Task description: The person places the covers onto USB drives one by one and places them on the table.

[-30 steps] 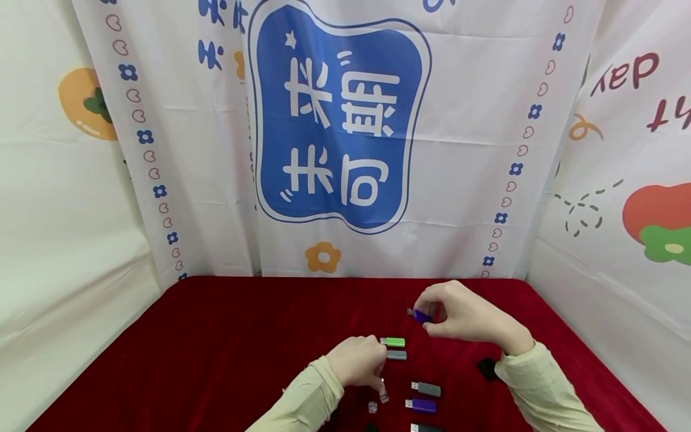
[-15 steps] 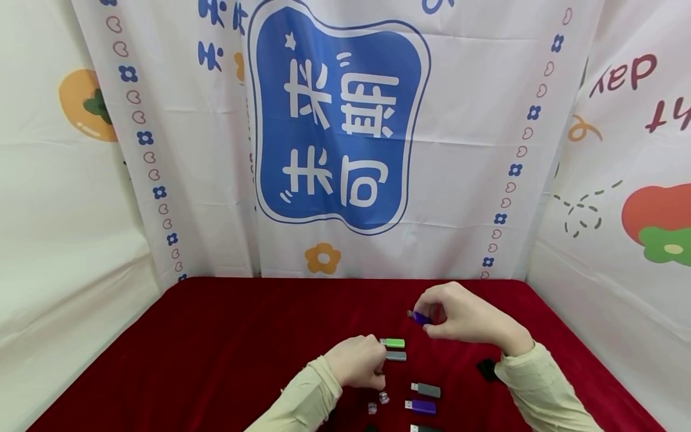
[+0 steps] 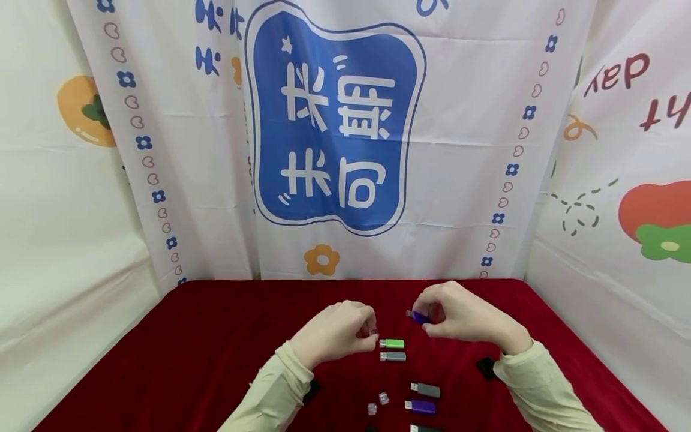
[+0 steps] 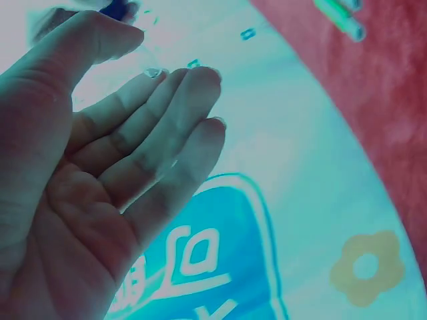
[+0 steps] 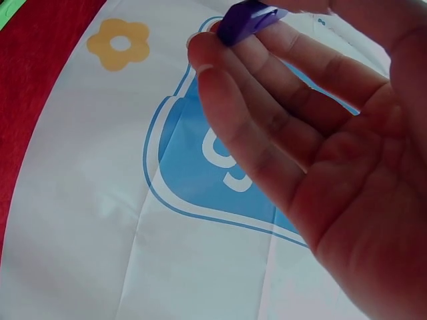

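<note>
My right hand (image 3: 459, 312) pinches a purple USB stick (image 3: 420, 317) between thumb and fingers, its metal plug facing left. In the right wrist view the purple USB stick (image 5: 250, 21) shows at the fingertips. Level with it on the left, my left hand (image 3: 337, 333) is raised, thumb and index finger pinching a small clear cap (image 3: 373, 331). Part of the clear cap (image 4: 153, 71) shows at the fingertips in the left wrist view. Just below and between the hands lie a green USB stick (image 3: 394, 344) and a grey USB stick (image 3: 394, 357), both with clear ends.
Nearer on the red cloth (image 3: 227, 348) lie a grey stick (image 3: 427, 390), a purple stick (image 3: 422, 407) and a dark stick (image 3: 427, 428) with bare plugs. Two loose clear caps (image 3: 384, 398) sit left of them. A black object (image 3: 487, 368) lies by the right sleeve.
My left hand has lifted from beside the loose caps and moved up and away with a clear cap, toward the right hand's level. The right hand has stayed put with the purple USB stick.
</note>
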